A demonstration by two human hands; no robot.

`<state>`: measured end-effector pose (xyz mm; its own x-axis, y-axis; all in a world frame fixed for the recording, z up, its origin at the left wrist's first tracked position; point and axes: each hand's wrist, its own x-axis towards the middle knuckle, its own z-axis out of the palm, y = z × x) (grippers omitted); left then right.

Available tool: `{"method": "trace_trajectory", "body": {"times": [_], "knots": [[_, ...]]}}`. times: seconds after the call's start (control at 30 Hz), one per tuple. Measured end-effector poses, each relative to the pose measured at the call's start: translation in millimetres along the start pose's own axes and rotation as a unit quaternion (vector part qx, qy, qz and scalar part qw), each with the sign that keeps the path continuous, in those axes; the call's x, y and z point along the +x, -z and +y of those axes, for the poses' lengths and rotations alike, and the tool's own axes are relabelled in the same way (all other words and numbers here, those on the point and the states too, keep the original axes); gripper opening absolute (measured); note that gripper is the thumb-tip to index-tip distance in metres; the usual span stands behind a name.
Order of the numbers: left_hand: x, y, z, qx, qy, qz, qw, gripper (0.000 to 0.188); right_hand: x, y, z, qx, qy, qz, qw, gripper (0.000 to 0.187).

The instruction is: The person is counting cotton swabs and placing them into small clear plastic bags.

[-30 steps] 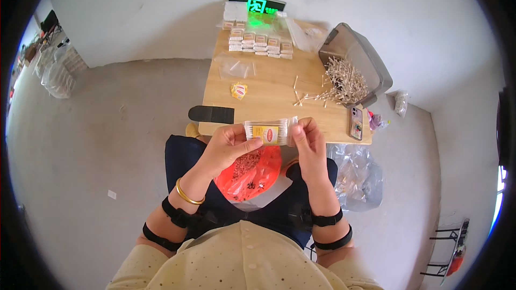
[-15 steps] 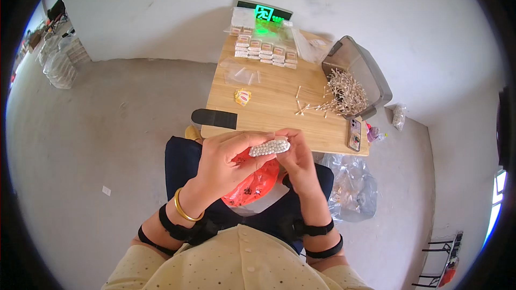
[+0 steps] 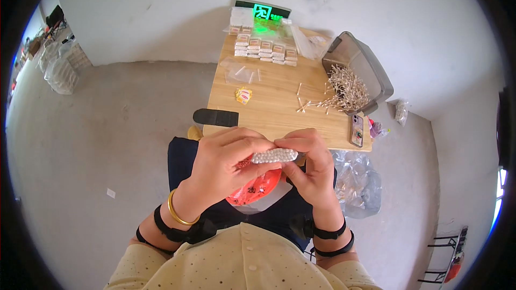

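Note:
A flat bundle of cotton swabs, its rows of white tips facing up, is held above my lap just off the table's near edge. My left hand closes round its left part, with fingers along the far side and the thumb along the near side. At the right end, my right hand grips it between thumb and forefinger. Whether a wrapper covers the bundle is hard to make out. Below my hands, a red plastic bag lies between my legs, partly hidden.
On the wooden table are stacked swab packs, yellow cards and a black strip. A grey bin lies tipped, loose swabs spilling out near a phone. A clear plastic bag is at right.
The bundle has shifted slightly right and now lies more level. My right hand has moved right to its end, thumb and forefinger now gripping there.

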<state>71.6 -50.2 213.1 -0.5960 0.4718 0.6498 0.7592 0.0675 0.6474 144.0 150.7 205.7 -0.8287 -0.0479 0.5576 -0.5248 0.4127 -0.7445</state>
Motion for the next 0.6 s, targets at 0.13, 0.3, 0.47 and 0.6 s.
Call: {"method": "trace_trajectory", "body": {"times": [0.13,0.3,0.47,0.6], "knots": [[-0.3,1.0,6.3,-0.099,0.044,0.004,0.994,0.032,-2.9,-1.1,4.1,0.092,-0.013,0.021,0.995,0.033],[0.8,5.0,10.8,-0.073,-0.016,-0.017,0.997,0.032,-3.4,4.2,-6.7,0.111,-0.030,0.006,0.993,0.027],[-4.4,7.8,11.7,-0.120,0.011,-0.033,0.992,0.028,-2.6,13.0,-14.8,0.040,0.044,-0.008,0.998,0.029],[-0.4,6.6,14.2,-0.138,0.013,-0.032,0.990,0.030,-1.6,14.7,-17.0,0.029,0.073,0.001,0.997,0.030]]}}
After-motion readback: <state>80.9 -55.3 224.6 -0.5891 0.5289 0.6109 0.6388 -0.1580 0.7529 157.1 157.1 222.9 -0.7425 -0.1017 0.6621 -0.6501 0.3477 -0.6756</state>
